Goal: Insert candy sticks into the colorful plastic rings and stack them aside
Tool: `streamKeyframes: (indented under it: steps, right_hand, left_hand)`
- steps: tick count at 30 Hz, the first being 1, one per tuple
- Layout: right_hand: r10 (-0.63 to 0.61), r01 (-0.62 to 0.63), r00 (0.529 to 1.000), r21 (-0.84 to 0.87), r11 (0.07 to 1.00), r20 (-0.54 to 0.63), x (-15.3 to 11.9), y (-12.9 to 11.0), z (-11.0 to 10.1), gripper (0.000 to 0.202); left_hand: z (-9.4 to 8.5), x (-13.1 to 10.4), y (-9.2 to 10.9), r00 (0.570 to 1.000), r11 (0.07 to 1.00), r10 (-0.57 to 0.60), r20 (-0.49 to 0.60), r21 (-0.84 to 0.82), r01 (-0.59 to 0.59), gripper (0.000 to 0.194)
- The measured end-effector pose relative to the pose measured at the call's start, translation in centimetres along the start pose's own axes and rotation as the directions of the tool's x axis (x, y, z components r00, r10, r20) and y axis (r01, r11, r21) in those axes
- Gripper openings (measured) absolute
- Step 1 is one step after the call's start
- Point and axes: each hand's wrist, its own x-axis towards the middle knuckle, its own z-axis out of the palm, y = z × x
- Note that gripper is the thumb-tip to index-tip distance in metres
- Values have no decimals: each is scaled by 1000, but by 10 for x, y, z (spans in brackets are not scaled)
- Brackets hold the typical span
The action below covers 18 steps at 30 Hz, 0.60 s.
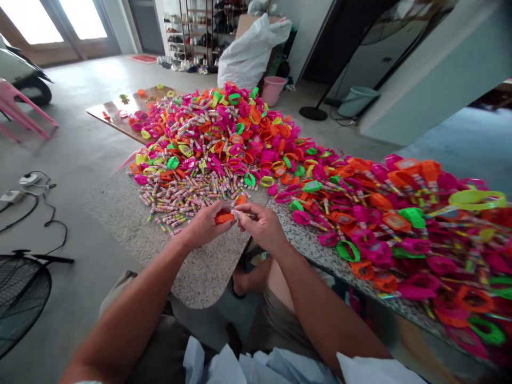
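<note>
My left hand is closed around an orange toy watch, held low over the front of the speckled stone tabletop. Right beside it, my right hand pinches a thin printed stick against the watch's end; the fingers hide most of the stick. Another orange strap part shows just beyond the fingertips. Behind my hands lies a loose spread of small printed candy-like sticks. A large heap of pink, orange, green and yellow toy watches rises behind the sticks.
More toy watches with sticks attached cover the stone surface to my right. A white sack, a pink bucket and a shoe rack stand beyond. At left are a floor fan, cables and a pink stool.
</note>
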Motion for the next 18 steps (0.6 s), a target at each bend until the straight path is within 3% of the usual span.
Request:
streamKeyframes:
  steps: [4,7,13,18]
  right_hand:
    - [-132,129,991,-230,965,1,-2,-3,-4,22]
    - [-137,136,990,-272,953,16,-3,-2,-6,21]
    - [46,-30,995,-165,986,92,-1,-1,-10,25]
    - [163,-147,963,-88,985,213,2,0,-18,22]
  left_hand:
    - [2,0,-1,1000,1000,-10,24,-3,10,24]
    - [2,0,0,999,1000,23,44,-13,-22,18]
    - [3,-2,5,992,992,107,68,65,-112,16]
    - [10,-6,6,990,961,75,118,257,-103,15]
